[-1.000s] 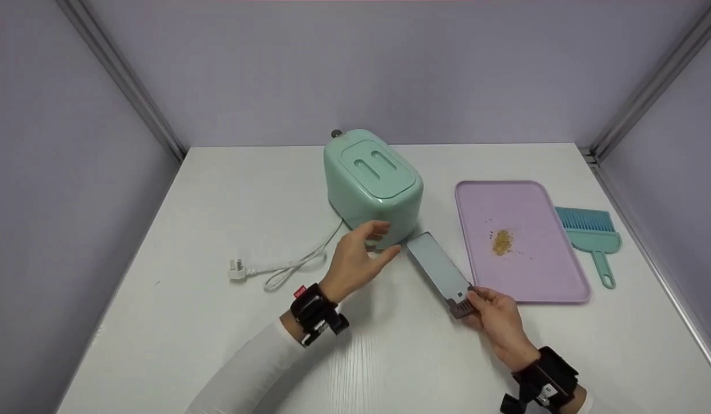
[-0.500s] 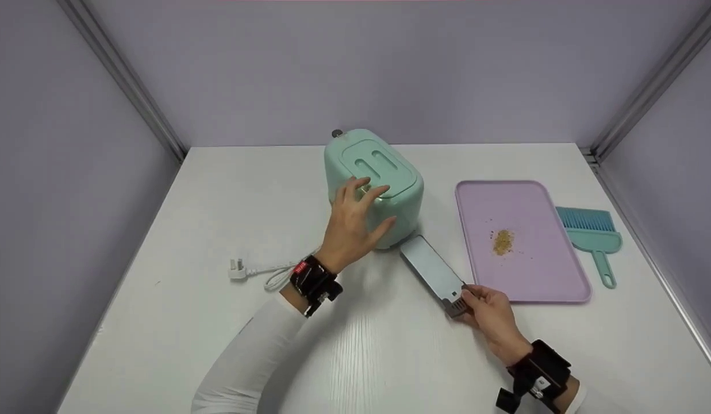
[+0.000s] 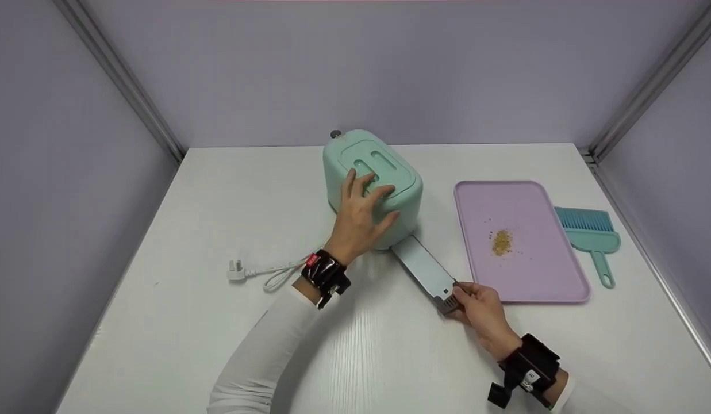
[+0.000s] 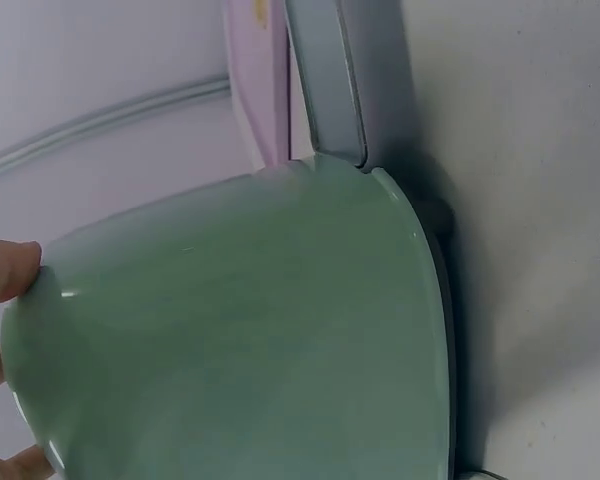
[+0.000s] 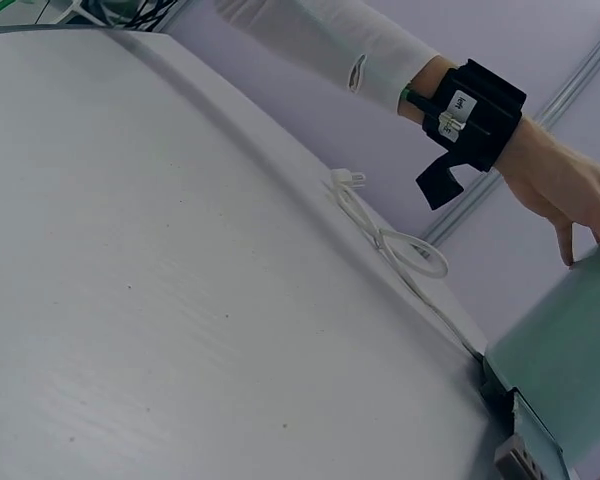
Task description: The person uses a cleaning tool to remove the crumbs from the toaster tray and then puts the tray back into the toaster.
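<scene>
A mint-green toaster [image 3: 369, 178] with two slots in its top stands at the back middle of the table. My left hand [image 3: 358, 221] rests on its top near the left edge, fingers spread and fingertips touching the surface. In the left wrist view, fingertips [image 4: 10, 270] lie at the edge of the toaster [image 4: 230, 330]. My right hand [image 3: 484, 316] pinches the dark vented end of a long grey crumb tray [image 3: 424, 267] between thumb and fingers. The crumb tray's far end meets the base of the toaster's front end; how far it reaches inside is hidden.
A lilac tray [image 3: 539, 276] with a small heap of yellow-brown crumbs [image 3: 502, 242] lies to the right. Beyond it is a teal hand brush [image 3: 591, 238]. The toaster's white cord and plug [image 3: 237, 270] lie left, partly behind the left wrist.
My left hand has risen from beside the toaster's front onto its top. The right hand has moved the crumb tray leftward and toward the toaster's base.
</scene>
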Demonstrator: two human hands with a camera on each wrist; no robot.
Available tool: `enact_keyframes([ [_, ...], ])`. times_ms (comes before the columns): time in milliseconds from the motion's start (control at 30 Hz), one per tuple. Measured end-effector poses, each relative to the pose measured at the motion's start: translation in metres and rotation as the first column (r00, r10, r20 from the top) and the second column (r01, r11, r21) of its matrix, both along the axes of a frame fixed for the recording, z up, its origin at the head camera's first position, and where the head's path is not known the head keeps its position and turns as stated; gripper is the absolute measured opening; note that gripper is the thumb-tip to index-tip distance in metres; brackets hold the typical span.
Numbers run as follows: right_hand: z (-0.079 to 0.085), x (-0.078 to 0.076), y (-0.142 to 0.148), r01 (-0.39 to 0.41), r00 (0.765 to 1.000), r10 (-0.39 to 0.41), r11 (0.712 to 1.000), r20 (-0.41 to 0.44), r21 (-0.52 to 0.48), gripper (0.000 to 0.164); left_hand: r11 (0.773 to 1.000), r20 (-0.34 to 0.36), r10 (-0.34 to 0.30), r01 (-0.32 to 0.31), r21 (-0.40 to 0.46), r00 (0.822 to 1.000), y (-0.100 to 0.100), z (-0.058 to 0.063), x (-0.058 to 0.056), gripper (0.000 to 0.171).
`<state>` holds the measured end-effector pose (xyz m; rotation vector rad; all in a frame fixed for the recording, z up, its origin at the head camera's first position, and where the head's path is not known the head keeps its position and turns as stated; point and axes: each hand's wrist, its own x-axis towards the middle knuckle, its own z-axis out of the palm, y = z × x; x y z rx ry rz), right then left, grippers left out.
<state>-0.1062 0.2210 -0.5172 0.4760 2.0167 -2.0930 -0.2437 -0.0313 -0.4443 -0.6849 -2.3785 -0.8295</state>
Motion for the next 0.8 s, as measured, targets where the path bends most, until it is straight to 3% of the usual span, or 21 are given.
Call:
enact_keyframes([
  [200, 0.001, -0.004, -0.001, -0.011, 1.000, 0.010, 1.000, 0.013, 0.022, 0.036, 1.000, -0.037, -0.002, 0.002, -0.007, 0.999, 0.001, -0.001, 0.000, 0.042],
  [800, 0.002, -0.016, -0.010, -0.026, 1.000, 0.026, 0.999, 0.008, -0.023, 0.037, 1.000, -0.045, 0.007, -0.008, -0.011, 0.999, 0.001, -0.003, 0.001, 0.041],
])
